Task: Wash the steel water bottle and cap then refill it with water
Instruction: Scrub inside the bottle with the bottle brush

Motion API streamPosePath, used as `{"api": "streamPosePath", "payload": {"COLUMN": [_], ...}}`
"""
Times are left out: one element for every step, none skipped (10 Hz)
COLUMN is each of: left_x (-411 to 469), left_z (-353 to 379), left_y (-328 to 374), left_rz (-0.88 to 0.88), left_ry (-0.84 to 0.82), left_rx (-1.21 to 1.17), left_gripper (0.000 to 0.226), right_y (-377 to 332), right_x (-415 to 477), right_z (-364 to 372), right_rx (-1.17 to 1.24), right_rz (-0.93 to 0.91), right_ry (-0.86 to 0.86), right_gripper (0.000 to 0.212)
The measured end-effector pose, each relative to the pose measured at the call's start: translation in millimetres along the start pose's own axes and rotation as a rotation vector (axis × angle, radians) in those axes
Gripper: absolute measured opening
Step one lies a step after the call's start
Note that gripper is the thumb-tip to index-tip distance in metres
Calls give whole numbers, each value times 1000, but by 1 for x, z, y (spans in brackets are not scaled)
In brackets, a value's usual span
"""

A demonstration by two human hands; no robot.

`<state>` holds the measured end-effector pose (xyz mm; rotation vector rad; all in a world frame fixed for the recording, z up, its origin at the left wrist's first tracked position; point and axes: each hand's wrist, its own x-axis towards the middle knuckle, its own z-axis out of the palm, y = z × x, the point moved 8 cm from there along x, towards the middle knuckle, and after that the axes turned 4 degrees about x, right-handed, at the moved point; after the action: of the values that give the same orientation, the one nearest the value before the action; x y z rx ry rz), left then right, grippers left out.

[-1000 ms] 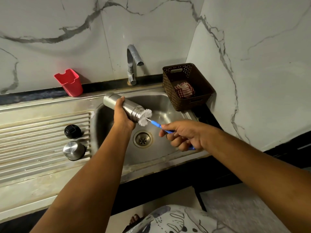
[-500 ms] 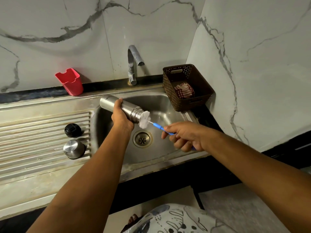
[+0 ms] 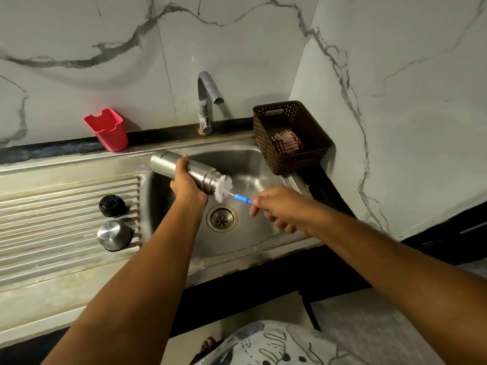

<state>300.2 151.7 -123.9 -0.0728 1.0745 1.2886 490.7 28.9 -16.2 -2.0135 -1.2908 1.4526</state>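
From my station I see the left hand [image 3: 185, 185] wrapped round the middle of the cylindrical brushed-steel water bottle [image 3: 200, 175]. The bottle lies nearly level above the stainless steel sink basin [image 3: 253, 164], with its threaded mouth toward the right. The right hand [image 3: 279, 206] pinches a bottle brush [image 3: 241, 198] by its thin blue handle, and the white bristles sit at the mouth, partly inside.

I judge the bottle stiff and light while empty, but its smooth wall will be slippery when wet — a full grip on the mid body, as now, is safer than one on the narrow threaded neck. If dropped it should only dent or clatter, not break.

On the ribbed steel drainboard [image 3: 52, 206] stand a round black cap [image 3: 112, 206] and a domed steel cap [image 3: 114, 235], well apart from the bottle.

Hidden from me are the inside of the bottle, how deep the bristles reach, and the end of the handle under the right palm — and I cannot tell if water or soap is inside.
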Motion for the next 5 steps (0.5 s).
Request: {"api": "streamPosePath", "payload": {"left_x": [-2, 0, 1, 1, -1], "left_z": [2, 4, 0, -3, -1], "left_y": [1, 6, 6, 1, -3], "left_rz": [-6, 21, 23, 0, -13], "left_ry": [-28, -4, 39, 55, 5], "left_rx": [1, 22, 0, -27, 12], "left_gripper": [80, 72, 71, 73, 75], "right_y": [10, -17, -49, -50, -34], "right_x": [-10, -8, -31, -34, -18], "right_z": [8, -10, 3, 11, 3], "right_rx": [434, -391, -1248, -1279, -700], "right_rz": [243, -211, -552, -573, -405], "right_ry": [-176, 157, 600, 560, 302], "right_gripper": [30, 26, 12, 16, 25]}}
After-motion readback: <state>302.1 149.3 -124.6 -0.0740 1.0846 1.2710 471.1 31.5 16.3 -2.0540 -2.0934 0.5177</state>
